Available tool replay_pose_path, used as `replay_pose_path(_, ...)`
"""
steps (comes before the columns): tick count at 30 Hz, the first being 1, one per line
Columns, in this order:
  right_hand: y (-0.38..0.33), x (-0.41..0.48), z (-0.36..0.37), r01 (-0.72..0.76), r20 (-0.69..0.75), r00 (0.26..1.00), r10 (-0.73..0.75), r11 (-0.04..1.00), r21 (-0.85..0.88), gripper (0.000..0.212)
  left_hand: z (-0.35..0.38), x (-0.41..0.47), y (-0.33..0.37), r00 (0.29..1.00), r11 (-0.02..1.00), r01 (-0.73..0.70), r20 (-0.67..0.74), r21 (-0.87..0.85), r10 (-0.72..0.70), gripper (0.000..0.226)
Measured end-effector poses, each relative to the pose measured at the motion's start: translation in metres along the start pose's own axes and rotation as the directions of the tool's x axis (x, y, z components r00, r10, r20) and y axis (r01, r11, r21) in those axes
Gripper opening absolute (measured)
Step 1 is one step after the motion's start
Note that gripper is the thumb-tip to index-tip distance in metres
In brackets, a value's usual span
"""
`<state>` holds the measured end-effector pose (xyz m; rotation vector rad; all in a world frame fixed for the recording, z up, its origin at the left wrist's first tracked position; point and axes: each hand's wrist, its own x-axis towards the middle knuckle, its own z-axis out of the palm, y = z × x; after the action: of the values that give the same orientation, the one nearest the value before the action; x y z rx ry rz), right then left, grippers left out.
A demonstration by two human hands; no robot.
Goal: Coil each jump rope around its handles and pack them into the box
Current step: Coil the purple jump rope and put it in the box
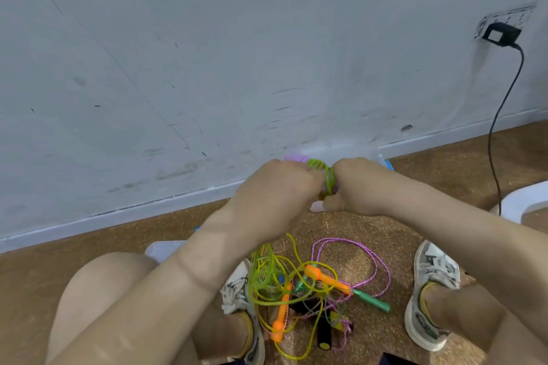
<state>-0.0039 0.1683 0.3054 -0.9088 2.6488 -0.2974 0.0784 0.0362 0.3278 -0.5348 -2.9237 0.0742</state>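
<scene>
Both hands are raised in front of the wall around one jump rope. My left hand (278, 187) grips its pale purple handles (295, 157), which stick out past my knuckles. Green rope (321, 170) is coiled in tight turns around the handles between my hands. My right hand (354, 187) pinches the green rope at the coil; a pink handle end (317, 206) shows below it. The loose green rope hangs down to a tangled pile (311, 290) on the floor between my feet: orange handles (326, 277), a green handle (372, 301), a purple braided rope (370, 255), a black-and-yellow handle (323, 335).
A clear plastic box with a blue edge (385, 161) stands behind my hands by the wall, mostly hidden. A black charger (501, 34) hangs from a wall socket, its cable running down to the floor. A white object (525, 201) lies at right. My shoes flank the pile.
</scene>
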Motion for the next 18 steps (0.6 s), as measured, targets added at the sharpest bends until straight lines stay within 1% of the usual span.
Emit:
replay_pose_path(2,-0.005,-0.003,0.006,0.083,0.018,0.996,-0.082,0.993,-0.086,0.040,-0.001,0.003,-0.010,1.000,0.999,-0.008,-0.025,-0.031,0.008,0.018)
replay_pose_path(5,-0.012,-0.011,0.002,0.159,0.072,0.986,-0.149,0.973,-0.168,0.036,-0.004,0.007,-0.023,0.999,0.986,-0.041,-0.020,-0.162,0.039,0.025)
replay_pose_path(8,-0.010,-0.016,-0.007,0.215,0.157,0.969,-0.190,0.963,-0.161,0.031,-0.009,0.010,-0.031,1.000,0.952,-0.025,0.006,-0.306,0.028,0.032)
replay_pose_path(10,-0.007,-0.017,-0.012,0.245,0.211,0.954,-0.214,0.961,-0.132,0.030,-0.012,0.012,-0.032,0.998,0.907,0.058,0.061,-0.417,-0.035,0.025)
replay_pose_path(11,-0.006,-0.018,-0.015,0.263,0.239,0.944,-0.229,0.957,-0.120,0.030,-0.015,0.013,-0.031,0.993,0.863,0.115,0.093,-0.492,-0.079,0.017)
replay_pose_path(12,-0.005,-0.020,-0.018,0.277,0.268,0.932,-0.244,0.956,-0.094,0.030,-0.017,0.015,-0.032,0.985,0.797,0.168,0.124,-0.580,-0.117,0.012)
replay_pose_path(13,-0.006,-0.022,-0.021,0.289,0.297,0.918,-0.263,0.956,-0.048,0.030,-0.018,0.015,-0.033,0.977,0.713,0.213,0.166,-0.668,-0.136,0.014)
replay_pose_path(15,-0.007,-0.027,-0.029,0.299,0.331,0.891,-0.310,0.950,0.085,0.033,-0.017,0.015,-0.036,0.963,0.541,0.266,0.247,-0.798,-0.109,0.016)
replay_pose_path(17,-0.008,-0.032,-0.038,0.305,0.344,0.857,-0.384,0.916,0.262,0.038,-0.013,0.017,-0.039,0.958,0.366,0.280,0.283,-0.888,-0.046,0.011)
replay_pose_path(18,-0.009,-0.035,-0.043,0.311,0.340,0.837,-0.429,0.884,0.350,0.040,-0.009,0.018,-0.039,0.957,0.295,0.282,0.290,-0.913,-0.016,0.018)
